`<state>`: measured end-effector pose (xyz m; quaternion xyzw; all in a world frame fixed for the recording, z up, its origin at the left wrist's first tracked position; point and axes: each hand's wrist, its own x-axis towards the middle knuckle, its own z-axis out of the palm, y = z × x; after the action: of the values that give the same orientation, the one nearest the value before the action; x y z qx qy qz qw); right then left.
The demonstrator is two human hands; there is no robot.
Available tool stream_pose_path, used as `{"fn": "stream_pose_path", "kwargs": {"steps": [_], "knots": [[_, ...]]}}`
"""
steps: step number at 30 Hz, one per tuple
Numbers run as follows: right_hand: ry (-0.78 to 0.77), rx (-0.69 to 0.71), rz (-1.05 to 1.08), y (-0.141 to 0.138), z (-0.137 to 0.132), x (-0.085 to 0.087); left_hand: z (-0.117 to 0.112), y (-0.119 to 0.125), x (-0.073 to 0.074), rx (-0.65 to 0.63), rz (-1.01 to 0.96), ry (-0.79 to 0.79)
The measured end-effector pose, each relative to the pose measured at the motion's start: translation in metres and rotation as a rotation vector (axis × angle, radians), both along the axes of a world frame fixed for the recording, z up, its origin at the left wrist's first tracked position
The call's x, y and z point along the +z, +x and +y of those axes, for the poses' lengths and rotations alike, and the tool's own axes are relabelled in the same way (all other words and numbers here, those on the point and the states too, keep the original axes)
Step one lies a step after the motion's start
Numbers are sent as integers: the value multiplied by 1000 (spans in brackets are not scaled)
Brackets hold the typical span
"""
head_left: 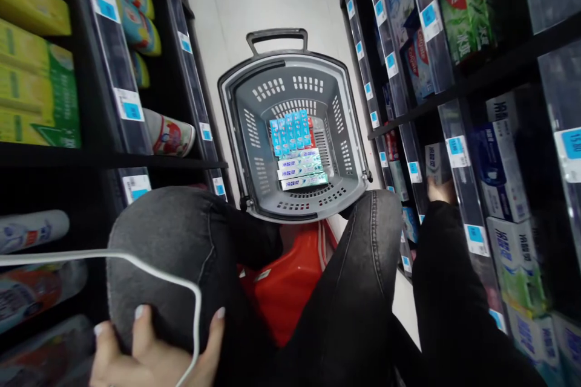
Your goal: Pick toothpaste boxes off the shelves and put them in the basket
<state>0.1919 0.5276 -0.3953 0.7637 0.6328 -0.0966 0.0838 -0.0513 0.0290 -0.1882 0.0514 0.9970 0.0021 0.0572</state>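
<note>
The left hand (149, 351) lies spread, fingers wide, over a knee in dark grey denim (181, 254), its nails pale and glossy, with a thin white cable (136, 261) looping across it. The right hand (439, 192), at the end of a black sleeve (447, 278), reaches into the lower right shelf just under a small pale toothpaste box (434, 160). Only the hand's back shows, so I cannot tell whether it grips the carton or merely touches it. The box is rectangular cardboard, white-grey with blurred print, and stands behind a clear plastic shelf front among similar cartons. Ahead on the pale floor sits a grey plastic shopping basket (254, 133) with slotted walls and a looped handle, holding flat blue and white-green toothpaste cartons (297, 151) in neat rows. A glossy red plastic object (285, 284) shows between the knees. Green boxes (463, 6) above read "Colgate".
</note>
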Motion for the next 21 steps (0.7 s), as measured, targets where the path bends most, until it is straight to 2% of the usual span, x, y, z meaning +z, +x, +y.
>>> {"fn": "stream_pose_path", "kwargs": {"steps": [3,5,7,9,10,11,13,15,17,18,19,20,21], "knots": [[71,89,-20,-4,-11,5,-9,7,-3,-97,7,-1],[142,166,-42,-10,-28,9,-9,17,-5,-214,-12,28],[197,222,-8,-18,-52,15,2,27,-10,-393,-147,169],[227,223,113,-26,-79,30,29,32,-18,-566,-458,432],[226,191,203,-30,-93,42,47,32,-22,-555,-673,552],[218,152,309,-34,-107,58,68,31,-26,-468,-854,675],[180,117,557,-43,-137,100,113,26,-32,-260,-1159,955],[57,199,813,-54,-170,149,156,21,-32,-92,-1377,1216],[-127,311,989,-68,-202,191,188,18,-27,1,-1560,1444],[-214,360,1054,-75,-215,205,197,16,-23,41,-1611,1532],[-299,399,1130,-80,-224,212,203,13,-20,83,-1627,1596],[-398,428,1210,-84,-227,211,203,10,-18,129,-1609,1636],[-479,429,1286,-84,-224,203,199,5,-17,179,-1561,1653]]}}
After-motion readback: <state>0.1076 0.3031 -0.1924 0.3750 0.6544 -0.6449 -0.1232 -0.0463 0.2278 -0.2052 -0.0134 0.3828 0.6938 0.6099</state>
